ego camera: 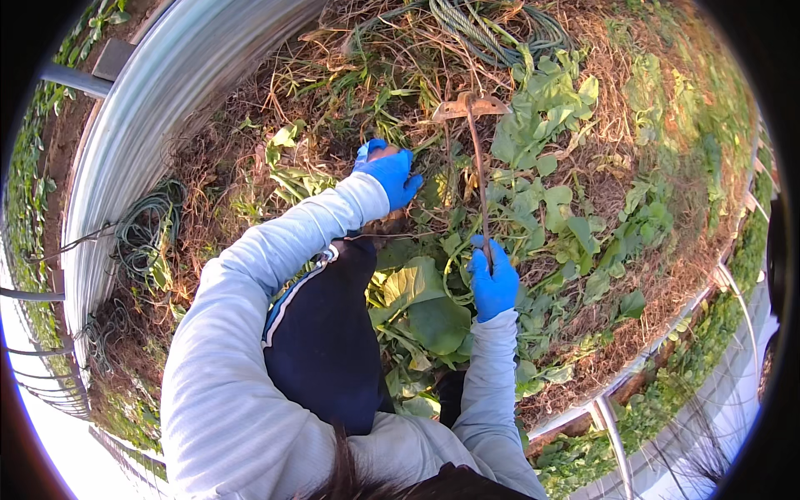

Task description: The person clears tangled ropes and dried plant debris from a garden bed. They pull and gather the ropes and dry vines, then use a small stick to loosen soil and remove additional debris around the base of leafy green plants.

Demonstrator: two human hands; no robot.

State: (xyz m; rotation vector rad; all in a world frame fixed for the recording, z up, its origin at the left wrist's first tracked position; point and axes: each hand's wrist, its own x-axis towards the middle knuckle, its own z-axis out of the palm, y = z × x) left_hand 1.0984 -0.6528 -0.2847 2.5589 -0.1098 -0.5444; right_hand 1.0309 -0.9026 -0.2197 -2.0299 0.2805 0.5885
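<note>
My right hand (494, 278), in a blue glove, is closed around the thin handle of a small hand hoe (480, 169). The hoe reaches away from me, and its rusty, wide blade (459, 109) is over dry stalks and weeds. To the left, my left hand (389, 174), also blue-gloved, is low over the weeds with curled fingers. A brownish-orange patch shows at its knuckles; whether that is skin or an object is unclear. Its fingertips are partly hidden. Broad green leaves (437, 322) of a vine-like plant grow between my right hand and my dark trouser leg (322, 340).
Coiled green rope (494, 34) lies at the far end, and another rope coil (147, 228) rests beside the plastic sheeting (140, 106) on the left. Leafy plants (553, 206) spread over dry straw on the right. Metal pipes (615, 437) stand along the right edge.
</note>
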